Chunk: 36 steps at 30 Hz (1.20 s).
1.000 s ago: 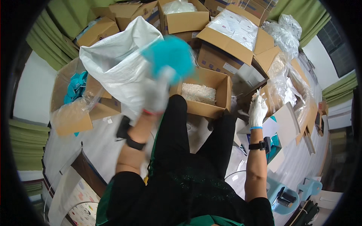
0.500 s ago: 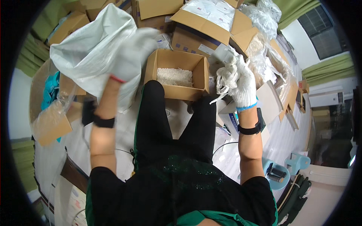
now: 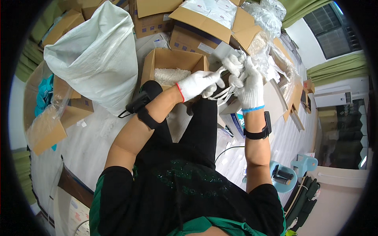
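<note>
My left hand (image 3: 197,84), in a white knit glove with a red cuff, reaches across to the right and pinches part of a tangled bundle of white strands (image 3: 225,94). My right hand (image 3: 252,88), gloved in white with a blue cuff, has its fingers closed around the same bundle. Loose ends hang between the two hands. Below and left of them, between my knees, stands an open cardboard box (image 3: 148,67) with a layer of white shredded-looking material (image 3: 170,76) inside. The bundle's exact kind is unclear.
A large white woven sack (image 3: 94,59) stands at the left. Behind are cardboard boxes, one open carton (image 3: 193,35) full of white packets (image 3: 214,11). Clear plastic bags (image 3: 267,15) lie at the far right. A blue stool (image 3: 284,177) holds dark devices at the lower right.
My left hand has swung from beside the white sack rightward to the bundle and taken hold of it. My right hand still grips the bundle, and the view has shifted slightly.
</note>
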Each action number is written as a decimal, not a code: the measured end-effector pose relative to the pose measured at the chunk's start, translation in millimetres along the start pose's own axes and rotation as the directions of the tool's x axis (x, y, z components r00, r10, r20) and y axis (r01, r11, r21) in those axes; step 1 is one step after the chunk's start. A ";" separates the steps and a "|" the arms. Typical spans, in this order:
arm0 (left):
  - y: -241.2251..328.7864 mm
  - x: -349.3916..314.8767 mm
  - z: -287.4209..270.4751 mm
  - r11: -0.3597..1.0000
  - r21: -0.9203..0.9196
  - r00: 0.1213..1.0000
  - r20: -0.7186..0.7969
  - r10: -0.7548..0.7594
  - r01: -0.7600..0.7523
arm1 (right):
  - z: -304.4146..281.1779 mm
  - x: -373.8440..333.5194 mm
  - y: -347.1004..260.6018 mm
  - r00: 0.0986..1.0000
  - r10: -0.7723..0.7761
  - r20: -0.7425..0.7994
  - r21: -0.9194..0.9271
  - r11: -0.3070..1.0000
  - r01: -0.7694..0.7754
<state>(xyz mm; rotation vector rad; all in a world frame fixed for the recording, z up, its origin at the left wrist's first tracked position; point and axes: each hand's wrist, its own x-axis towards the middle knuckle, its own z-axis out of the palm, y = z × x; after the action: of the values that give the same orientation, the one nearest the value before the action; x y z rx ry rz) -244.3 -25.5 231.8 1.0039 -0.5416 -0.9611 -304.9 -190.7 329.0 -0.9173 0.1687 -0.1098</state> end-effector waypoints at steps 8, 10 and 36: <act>40.7 -46.4 37.1 0.162 0.870 0.884 0.467 0.028 -0.465 | -9.8 -50.7 20.3 0.854 -0.011 0.520 -0.767 0.434 0.473; 35.5 -69.0 44.5 0.361 0.722 0.792 0.604 0.086 -0.590 | -30.6 -75.7 24.8 0.832 0.149 0.535 -0.730 0.577 0.366; -38.0 12.0 72.6 0.987 0.053 0.988 0.028 -0.150 0.148 | 8.8 -59.6 -37.3 0.920 0.178 -0.350 0.118 0.982 -0.145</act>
<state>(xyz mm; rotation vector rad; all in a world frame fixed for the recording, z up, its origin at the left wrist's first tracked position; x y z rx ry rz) -309.5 -76.6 231.2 1.0879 -0.5254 -1.1026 -362.5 -196.5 369.8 -0.7838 0.5758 -0.1301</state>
